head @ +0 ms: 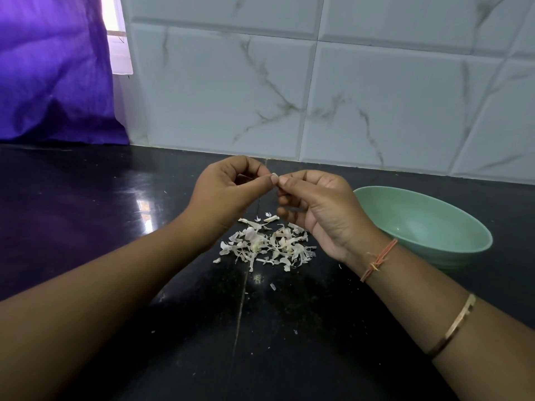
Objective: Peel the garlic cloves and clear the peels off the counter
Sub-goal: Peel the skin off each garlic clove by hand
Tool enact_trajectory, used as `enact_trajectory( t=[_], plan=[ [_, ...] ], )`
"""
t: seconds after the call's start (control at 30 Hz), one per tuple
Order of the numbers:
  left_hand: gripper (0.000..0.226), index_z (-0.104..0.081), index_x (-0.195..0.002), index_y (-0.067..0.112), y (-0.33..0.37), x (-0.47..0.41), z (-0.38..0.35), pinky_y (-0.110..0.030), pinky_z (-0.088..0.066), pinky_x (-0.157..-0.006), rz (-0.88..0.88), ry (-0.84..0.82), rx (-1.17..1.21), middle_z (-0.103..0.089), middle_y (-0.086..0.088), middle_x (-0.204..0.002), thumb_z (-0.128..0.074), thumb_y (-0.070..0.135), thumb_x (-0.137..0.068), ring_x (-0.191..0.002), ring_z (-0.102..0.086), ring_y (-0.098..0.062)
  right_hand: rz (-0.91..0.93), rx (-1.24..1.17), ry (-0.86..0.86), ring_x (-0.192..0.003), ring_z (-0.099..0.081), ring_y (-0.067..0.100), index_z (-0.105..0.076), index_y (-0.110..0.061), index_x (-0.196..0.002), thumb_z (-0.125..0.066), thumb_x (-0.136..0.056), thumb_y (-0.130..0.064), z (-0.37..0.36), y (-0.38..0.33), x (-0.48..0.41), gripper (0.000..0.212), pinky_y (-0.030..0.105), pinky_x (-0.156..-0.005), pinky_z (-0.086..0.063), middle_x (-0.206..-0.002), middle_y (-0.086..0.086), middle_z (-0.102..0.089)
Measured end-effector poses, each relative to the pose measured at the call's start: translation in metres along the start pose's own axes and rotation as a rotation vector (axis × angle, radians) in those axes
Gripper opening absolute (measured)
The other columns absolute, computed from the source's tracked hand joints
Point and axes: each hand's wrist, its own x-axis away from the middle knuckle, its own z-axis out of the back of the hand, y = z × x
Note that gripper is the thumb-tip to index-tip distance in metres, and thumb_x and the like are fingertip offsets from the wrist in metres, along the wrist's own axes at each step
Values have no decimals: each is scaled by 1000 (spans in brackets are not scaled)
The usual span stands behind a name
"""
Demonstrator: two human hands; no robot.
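- Head view, starting at the left: the left hand (pixel 228 188) is held above the black counter (pixel 86 212). Its thumb and forefinger are closed in a pinch on the garlic clove (pixel 275 175), and the other fingers are curled loosely under.
- Only a pale sliver of that clove shows between the two sets of fingertips — too little to tell which way its long axis runs or how much skin is left on it.
- From the other side the right hand (pixel 318 206) meets it tip to tip, thumb and forefinger nipping the same clove at its right end. Its remaining fingers are bent, and I can see nothing in them.
- Both hands are equally close to the clove, so I'd judge the coming pull goes sideways, with the right hand drawing skin away from the left's hold.
- Directly beneath the pinch lies the heap of peels (pixel 269 246) — anything torn off should drop onto it.
- Right of the heap stands the green bowl (pixel 419 224), its near-left edge hidden behind the right wrist.
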Motion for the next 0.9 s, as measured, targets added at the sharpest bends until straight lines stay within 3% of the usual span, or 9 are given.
enact_trajectory(
  t=[0.23, 0.4, 0.47, 0.57, 0.63, 0.73, 0.9],
  plan=[
    [18, -58, -67, 14, 1, 2, -3, -9, -31, -45, -32, -35, -75, -46, 13, -44, -66, 7, -81, -42, -37, 0, 28, -85, 81, -55, -57, 7, -61, -4, -77, -60, -86, -4, -1, -1, -2, 9, 21, -52, -52, -68, 6, -58],
    [21, -55, -66, 13, -2, 0, -2, -15, -47, -59, -19, 22, -41, -67, 6, -70, -66, -1, -79, -63, -57, -4, 48, -95, 52, -58, -62, 11, -60, -4, -77, -59, -86, -1, 0, -2, -2, 10, 22, -56, -55, -67, 7, -65],
    [19, -56, -69, 14, -4, -2, 0, -16, -46, -59, -13, 45, -28, -67, -2, -76, -67, 1, -79, -66, -55, -9, 91, -87, 54, -59, -62, 12, -59, -3, -77, -60, -85, 3, -1, -1, -2, 9, 23, -59, -56, -68, 8, -64],
    [20, -61, -78, 20, -3, -2, 1, -14, -40, -58, 6, 19, -14, -59, 0, -72, -63, 1, -82, -63, -48, -8, 169, -20, 70, -62, -61, 12, -60, -5, -77, -62, -81, 8, 1, -1, -3, 14, 25, -62, -56, -66, 5, -62],
    [24, -66, -78, 22, -2, -1, 1, -22, -37, -60, 11, -2, -46, -58, -9, -75, -58, 1, -84, -66, -44, -16, 201, 32, 72, -63, -61, 12, -60, -6, -79, -62, -80, 10, 2, 0, -2, 16, 26, -63, -56, -68, 4, -62],
    [26, -68, -77, 23, 2, 0, 0, -28, -33, -61, 34, 12, -30, -55, -16, -80, -53, 4, -87, -72, -41, -20, 236, 97, 73, -64, -60, 11, -59, -8, -85, -61, -80, 12, 0, 0, -2, 20, 28, -63, -56, -72, 4, -61],
    [11, -69, -76, 20, 2, 0, 1, -31, -34, -65, 27, 16, -36, -52, -14, -74, -63, 20, -86, -71, -42, -19, 273, 179, 63, -64, -60, 9, -58, -12, -87, -62, -81, 10, 0, 1, -2, 23, 29, -64, -57, -71, 2, -61]
  ],
)
